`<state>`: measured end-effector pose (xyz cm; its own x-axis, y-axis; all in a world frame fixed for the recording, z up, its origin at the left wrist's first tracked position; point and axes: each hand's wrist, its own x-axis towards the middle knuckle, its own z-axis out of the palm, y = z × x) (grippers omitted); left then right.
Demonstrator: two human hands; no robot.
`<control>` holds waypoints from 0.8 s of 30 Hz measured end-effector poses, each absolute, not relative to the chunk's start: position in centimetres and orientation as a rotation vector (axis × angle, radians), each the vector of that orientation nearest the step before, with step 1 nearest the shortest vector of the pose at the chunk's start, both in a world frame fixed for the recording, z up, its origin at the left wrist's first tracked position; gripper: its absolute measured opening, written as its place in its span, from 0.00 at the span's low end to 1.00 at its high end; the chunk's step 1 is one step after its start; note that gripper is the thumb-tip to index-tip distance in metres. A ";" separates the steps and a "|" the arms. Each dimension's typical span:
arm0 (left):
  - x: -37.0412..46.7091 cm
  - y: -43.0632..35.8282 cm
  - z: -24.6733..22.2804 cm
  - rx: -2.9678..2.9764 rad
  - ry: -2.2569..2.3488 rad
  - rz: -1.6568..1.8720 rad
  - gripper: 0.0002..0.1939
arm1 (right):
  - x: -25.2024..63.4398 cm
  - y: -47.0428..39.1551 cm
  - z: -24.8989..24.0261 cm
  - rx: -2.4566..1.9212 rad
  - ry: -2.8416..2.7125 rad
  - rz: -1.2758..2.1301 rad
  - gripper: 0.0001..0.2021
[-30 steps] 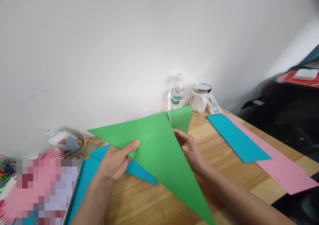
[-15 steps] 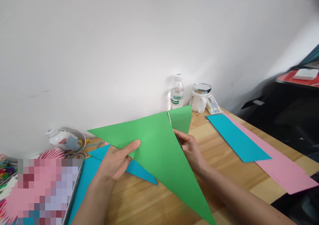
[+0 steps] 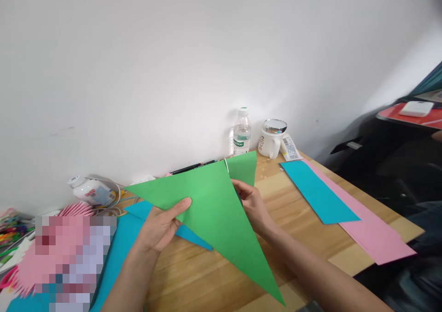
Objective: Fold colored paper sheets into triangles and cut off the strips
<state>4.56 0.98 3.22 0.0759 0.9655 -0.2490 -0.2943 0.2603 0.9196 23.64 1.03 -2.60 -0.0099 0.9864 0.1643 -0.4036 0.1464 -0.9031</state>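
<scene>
A large green sheet of paper (image 3: 207, 210), folded to a triangle-like shape, is held up above the wooden table. My left hand (image 3: 162, 227) pinches its lower left edge, thumb flat on top and fingers beneath. At the right edge, my right hand (image 3: 250, 204) is closed round scissors (image 3: 227, 165). Only a thin silver blade shows, along a cut near the top, and a bit of dark handle; the paper hides the rest. To the right of the blade, a strip of the green paper (image 3: 243, 167) stands partly separated.
On the right lie a blue paper strip (image 3: 319, 194) and pink paper (image 3: 383, 243). A water bottle (image 3: 242, 130) and a lidded mug (image 3: 271, 139) stand by the wall. Blue paper (image 3: 115, 252), a white bottle (image 3: 91, 190) and cables are on the left.
The view has shifted slightly, and the green paper and scissors appear a little further left. Dark pencils now show behind the paper's top edge. Both hands keep their hold.
</scene>
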 end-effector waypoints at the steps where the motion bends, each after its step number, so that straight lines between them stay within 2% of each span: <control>1: 4.5 0.8 3.2 0.794 1.078 1.129 0.30 | 23.6 1.0 -2.6 -0.774 -1.009 1.292 0.17; 10: 3.4 -1.0 2.1 0.644 1.128 1.206 0.30 | 22.5 0.5 -3.0 -0.814 -1.063 1.298 0.12; 15: 1.3 -1.1 0.2 0.584 1.112 1.345 0.31 | 23.6 -0.5 -1.2 -0.830 -1.112 1.257 0.09; 20: -1.5 -0.4 -1.9 0.433 1.143 1.550 0.20 | 27.7 -1.9 1.2 -0.814 -1.077 1.003 0.11; 24: -2.9 0.2 -2.4 0.337 1.167 1.622 0.15 | 31.0 -3.2 -0.2 -1.126 -1.219 0.628 0.15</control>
